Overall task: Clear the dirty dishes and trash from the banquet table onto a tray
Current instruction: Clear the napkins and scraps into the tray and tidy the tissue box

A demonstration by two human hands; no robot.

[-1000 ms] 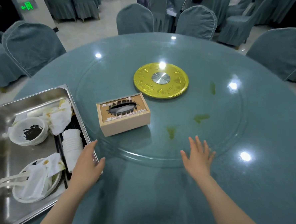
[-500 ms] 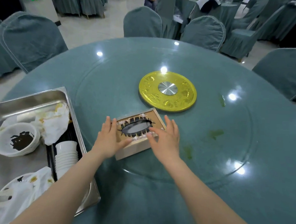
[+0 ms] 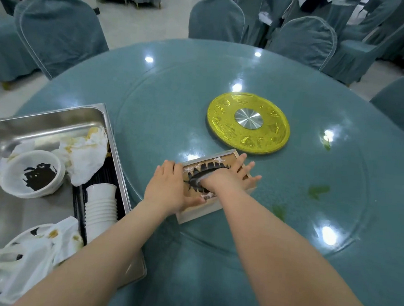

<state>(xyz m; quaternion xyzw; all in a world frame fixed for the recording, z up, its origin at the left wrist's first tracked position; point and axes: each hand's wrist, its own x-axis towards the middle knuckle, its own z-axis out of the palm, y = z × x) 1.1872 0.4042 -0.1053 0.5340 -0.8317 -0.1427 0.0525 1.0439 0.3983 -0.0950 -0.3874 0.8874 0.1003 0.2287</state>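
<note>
A wooden tissue box [image 3: 201, 212] with a jagged dark opening sits on the glass turntable in front of me. My left hand [image 3: 168, 188] grips its left end, thumb along the near side. My right hand [image 3: 230, 180] lies flat on its top with the fingers spread toward the right end. At the left, the steel tray [image 3: 117, 147] holds a white bowl with dark residue [image 3: 32, 173], crumpled stained napkins [image 3: 85, 155], a stack of white paper cups [image 3: 100, 208], black chopsticks, and a plate with spoons and soiled plastic [image 3: 24, 260].
A gold disc with a silver hub [image 3: 247, 122] marks the turntable's centre. Green smears [image 3: 318, 190] stain the glass to the right. Teal-covered chairs [image 3: 59, 26] ring the round table, and the tray overhangs the near left edge.
Both hands came off the table edge and onto the tissue box. The right hand now lies across its top, the left holds its left end. The view has moved closer.
</note>
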